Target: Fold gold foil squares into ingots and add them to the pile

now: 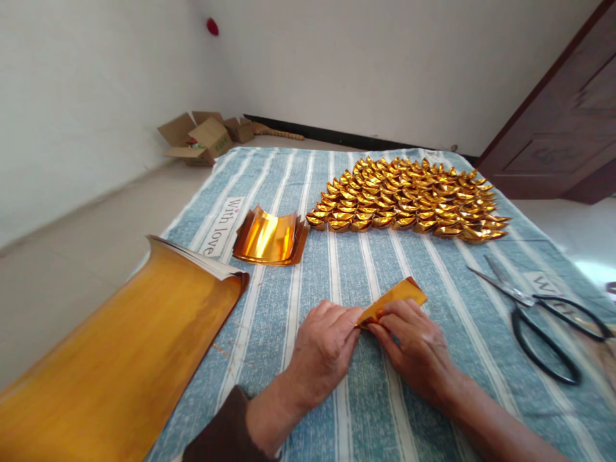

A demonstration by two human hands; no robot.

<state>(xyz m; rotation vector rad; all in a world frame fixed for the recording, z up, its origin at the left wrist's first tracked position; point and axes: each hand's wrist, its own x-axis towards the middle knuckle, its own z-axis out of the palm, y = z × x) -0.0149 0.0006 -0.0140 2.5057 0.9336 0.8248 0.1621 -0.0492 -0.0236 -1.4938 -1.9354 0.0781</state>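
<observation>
In the head view, a table under a blue cloth with white stripes [283, 321] has its far edge running behind a broad cluster of shiny gold folded-foil boat shapes [409, 199], while its left edge slants away and is partly covered, on the near side, by large curling sheets of gold paper [120, 346] that reach past it. Between these sheets and the person's left hand [330, 340] there is a band of cloth, giving some room on that side; more stripes show between the hands and the gold cluster. Toward the right edge, black-handled metal scissors [523, 298] lie with blades parted, tips pointing far left (well apart from the right hand [416, 340], though on its side). Far left of the hands, a small stack of curved, glossy gold foil rectangles [269, 240] sits just beside the cluster's left end. The narrow folded strip of gold foil paper [397, 298] is between the two hands, at the near middle of the table, slanting from near left to far right. The left hand pinches its near end; the right hand's fingers and thumb grip its near side. Its upper face looks dull yellow-gold, with a darker brown corner at the far end.
</observation>
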